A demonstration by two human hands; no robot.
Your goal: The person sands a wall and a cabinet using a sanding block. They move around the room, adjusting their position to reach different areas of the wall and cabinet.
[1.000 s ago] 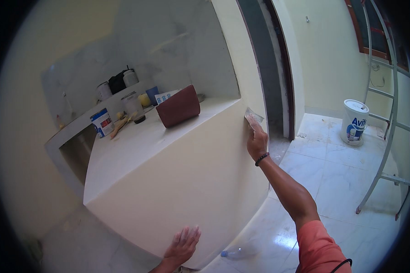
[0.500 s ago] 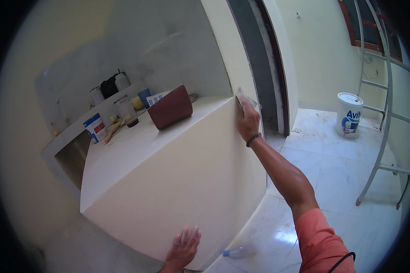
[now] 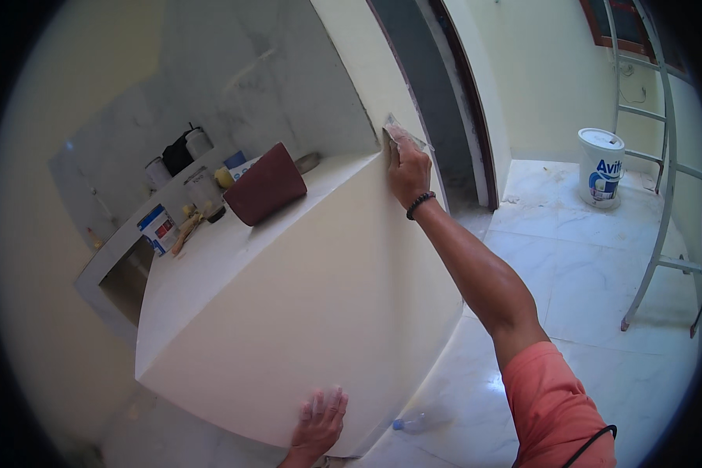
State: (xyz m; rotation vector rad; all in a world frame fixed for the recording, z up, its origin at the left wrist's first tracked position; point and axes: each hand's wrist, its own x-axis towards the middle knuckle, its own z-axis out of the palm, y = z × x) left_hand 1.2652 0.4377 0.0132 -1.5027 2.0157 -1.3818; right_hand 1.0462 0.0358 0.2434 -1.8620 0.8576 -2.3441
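My right hand reaches far out along the narrow cream wall edge beside the doorway. Its fingers press a thin pale sheet, which looks like sandpaper, against the wall; the sheet's corners stick out past the fingers. Low down, my left hand lies flat with fingers stretched on the smooth cream side panel of the counter, holding nothing. On the white countertop stands a dark red curved sheet or roll.
Behind the red roll are a blue-and-white tub, a clear jar and other containers. To the right are a dark doorway, a white paint bucket and a metal ladder. A plastic bottle lies on the tiled floor.
My right hand has shifted up slightly along the wall edge with the sheet, which shows more around the fingers. My left hand stays on the panel. The view has moved a little.
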